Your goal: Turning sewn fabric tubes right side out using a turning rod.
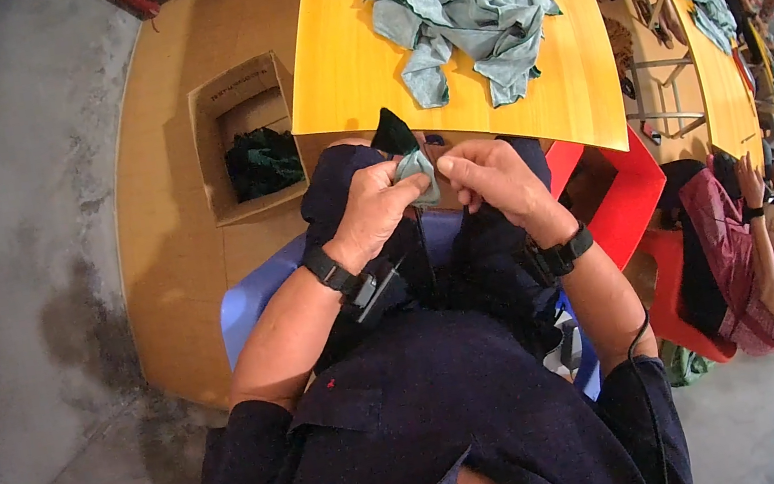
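A small cloth piece (416, 175), pale grey-green on one face with a dark green pointed part standing up, is pinched between the thumb and fingers of my left hand (368, 212). It is held over my lap, just off the near edge of the yellow table (580, 115). My right hand (503, 185) is beside the cloth's right side, thumb and forefinger pressed together. Whatever lies in that pinch is too small to make out. A loose heap of grey-green cloth pieces (483, 14) covers the table's middle and far part.
On the floor left of the table stands an open cardboard box (215, 168) with dark green cloth (261, 163) inside. A red plastic stool (637, 192) is close by my right knee. Farther right, a person in pink (739, 257) sits by another yellow table (724, 97) bearing similar cloth.
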The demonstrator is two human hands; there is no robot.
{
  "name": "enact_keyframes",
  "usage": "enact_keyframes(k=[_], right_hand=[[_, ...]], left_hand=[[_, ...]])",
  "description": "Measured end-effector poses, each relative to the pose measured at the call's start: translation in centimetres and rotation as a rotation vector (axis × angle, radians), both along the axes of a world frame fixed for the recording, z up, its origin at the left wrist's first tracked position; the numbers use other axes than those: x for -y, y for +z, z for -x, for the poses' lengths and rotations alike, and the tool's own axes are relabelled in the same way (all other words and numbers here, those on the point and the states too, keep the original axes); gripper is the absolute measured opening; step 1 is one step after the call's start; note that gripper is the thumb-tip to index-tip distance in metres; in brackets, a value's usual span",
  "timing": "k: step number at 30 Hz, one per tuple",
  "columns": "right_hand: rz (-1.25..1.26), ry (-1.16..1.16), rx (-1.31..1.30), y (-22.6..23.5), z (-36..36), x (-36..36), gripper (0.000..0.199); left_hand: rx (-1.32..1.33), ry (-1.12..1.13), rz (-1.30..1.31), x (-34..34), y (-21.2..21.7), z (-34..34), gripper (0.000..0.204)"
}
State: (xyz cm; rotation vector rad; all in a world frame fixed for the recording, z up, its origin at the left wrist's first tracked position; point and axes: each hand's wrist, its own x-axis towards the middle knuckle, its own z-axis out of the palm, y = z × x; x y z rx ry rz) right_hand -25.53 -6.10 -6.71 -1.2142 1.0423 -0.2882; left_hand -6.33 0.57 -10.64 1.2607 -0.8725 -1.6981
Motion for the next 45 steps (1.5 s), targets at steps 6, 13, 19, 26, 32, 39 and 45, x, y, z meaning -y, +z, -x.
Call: enact_keyframes(k=[6,13,19,26,32,39,45], right_hand=[[-0.099,-0.077,0.108,-1.3,-1.8,0.1,0.024],[-0.088,-0.131,0.115,-1.3,-2.2,0.0,0.017],[-0.075,-0.196,0.130,-1.3,-2.6,-0.1,0.015],[-0.095,-0.023,-0.003,-2.4,-1.9,0.1,0.016],[-0.153,-0.035,0.006,-2.7,-2.5,-0.6,0.018],[-0.009,0.064,-0.095,-1.8,-2.3,-0.4,0.017],[-0.027,0.121,-0.064,1.2,-0.3,1.7,0.026]], left_hand=[[-0.114,0.049,0.075,-0.8,-1.0,0.9,0.019],[-0.170,0.057,0.016,-1.1,0.1,1.1,0.021],[-0.221,0.127,-0.024,-0.9,-1.5,1.9,0.019],[-0.201,0.070,-0.139,-2.1,-1.2,2.0,0.020],[0.088,-0.134,-0.147,-1.2,-1.3,-0.4,0.021],[-0.077,-0.012,-0.055,0.2,-0.7,-0.1,0.019],[0.060,0.038,0.067,0.5,0.2,1.1,0.026]])
